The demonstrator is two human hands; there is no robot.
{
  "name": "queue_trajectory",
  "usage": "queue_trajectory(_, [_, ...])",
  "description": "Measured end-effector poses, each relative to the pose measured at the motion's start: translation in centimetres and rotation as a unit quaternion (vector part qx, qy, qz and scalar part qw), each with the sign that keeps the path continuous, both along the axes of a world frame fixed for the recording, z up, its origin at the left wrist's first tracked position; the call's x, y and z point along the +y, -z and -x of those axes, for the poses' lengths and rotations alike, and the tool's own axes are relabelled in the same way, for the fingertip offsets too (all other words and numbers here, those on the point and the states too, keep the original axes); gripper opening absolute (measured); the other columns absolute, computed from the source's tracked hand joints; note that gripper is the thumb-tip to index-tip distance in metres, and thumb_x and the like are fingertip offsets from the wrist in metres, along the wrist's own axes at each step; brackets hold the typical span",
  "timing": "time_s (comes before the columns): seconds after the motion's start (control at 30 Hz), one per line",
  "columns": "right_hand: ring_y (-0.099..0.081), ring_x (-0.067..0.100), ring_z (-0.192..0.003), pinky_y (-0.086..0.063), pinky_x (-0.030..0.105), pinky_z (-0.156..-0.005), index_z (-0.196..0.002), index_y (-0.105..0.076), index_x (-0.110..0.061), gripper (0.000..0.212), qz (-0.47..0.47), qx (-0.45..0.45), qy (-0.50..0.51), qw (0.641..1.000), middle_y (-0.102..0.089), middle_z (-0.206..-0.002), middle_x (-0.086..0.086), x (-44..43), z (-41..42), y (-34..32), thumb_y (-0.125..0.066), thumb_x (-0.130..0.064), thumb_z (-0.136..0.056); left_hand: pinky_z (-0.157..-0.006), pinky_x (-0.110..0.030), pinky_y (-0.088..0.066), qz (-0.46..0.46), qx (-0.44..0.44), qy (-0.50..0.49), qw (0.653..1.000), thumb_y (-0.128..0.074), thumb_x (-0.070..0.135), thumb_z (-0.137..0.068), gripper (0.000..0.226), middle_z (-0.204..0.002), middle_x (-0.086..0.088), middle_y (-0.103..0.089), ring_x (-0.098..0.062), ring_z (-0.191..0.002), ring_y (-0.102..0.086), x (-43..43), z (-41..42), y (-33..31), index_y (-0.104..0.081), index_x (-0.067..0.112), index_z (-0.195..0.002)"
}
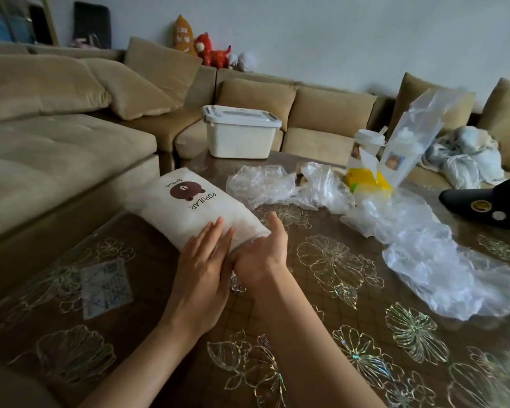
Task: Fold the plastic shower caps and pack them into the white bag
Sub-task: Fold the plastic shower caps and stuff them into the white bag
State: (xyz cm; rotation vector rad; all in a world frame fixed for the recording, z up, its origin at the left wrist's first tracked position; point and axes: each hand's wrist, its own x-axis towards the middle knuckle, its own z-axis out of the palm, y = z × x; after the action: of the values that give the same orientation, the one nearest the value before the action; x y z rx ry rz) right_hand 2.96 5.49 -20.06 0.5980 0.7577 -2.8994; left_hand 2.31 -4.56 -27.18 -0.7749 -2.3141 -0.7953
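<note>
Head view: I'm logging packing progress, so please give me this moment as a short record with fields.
white bag: lies on the table, bear print up, looks filled
left hand: flat on the bag's near end, fingers straight
right hand: at the bag's near end, fingers hidden
loose shower caps: crumpled clear plastic, not folded, to the right of the bag
lidded white box: at the far table edge, lid on

Bag (195,210) on table (321,304), left-ctr; shower caps (418,245) to its right; box (239,136) behind bag at far edge.
</note>
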Motion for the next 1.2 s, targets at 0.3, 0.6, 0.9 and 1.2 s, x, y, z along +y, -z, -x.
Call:
queue_trajectory(0.3, [-0.059,0.03,-0.089,-0.045,0.038,-0.079,-0.103,-0.059,-0.001,0.046,-0.06,-0.01,-0.024,0.998,-0.063,-0.096,0.019,2.2,-0.3,0.9,-0.039,-0.042,-0.097,-0.107,-0.051,-0.034,0.081,-0.05,-0.058,0.994,-0.028,0.044,-0.091,0.06,-0.138,-0.017,-0.049,-0.03,-0.133,-0.041,0.7,-0.2,0.2,-0.062,0.004,-0.121])
queue_trajectory(0.6, [-0.057,0.017,-0.066,-0.05,0.029,-0.061,-0.084,-0.063,-0.008,0.011,-0.494,-0.04,0.065,0.866,-0.061,-0.078,0.007,6.6,-4.3,1.5,-0.053,-0.003,-0.088,-0.106,-0.055,-0.029,0.074,0.009,-0.063,0.995,-0.034,0.04,-0.092,0.053,-0.137,-0.02,-0.049,-0.033,-0.132,-0.039,-1.3,-1.6,-1.1,-0.061,0.0,-0.115])
queue_trajectory(0.9, [-0.037,0.034,-0.126,-0.029,0.04,-0.102,-0.12,-0.057,-0.008,0.036,-0.875,-0.168,0.182,0.417,-0.042,-0.138,0.016,16.6,-13.8,5.2,-0.055,-0.006,-0.084,-0.107,-0.053,-0.032,-0.019,-0.063,0.057,0.996,-0.039,0.023,-0.09,0.037,-0.13,-0.015,-0.056,-0.031,-0.129,-0.044,10.6,-7.3,-1.8,-0.061,0.004,-0.113])
queue_trajectory(1.2, [0.0,0.029,-0.145,0.002,0.043,-0.115,-0.124,-0.055,-0.016,0.042,-0.97,-0.102,0.025,0.217,-0.005,-0.158,0.01,22.6,-10.3,-0.8,-0.041,-0.023,-0.085,-0.116,-0.037,-0.016,0.084,-0.204,0.03,0.975,-0.037,0.035,-0.098,0.042,-0.146,-0.004,-0.037,-0.017,-0.137,-0.029,14.8,-7.1,-0.6,-0.045,0.015,-0.134])
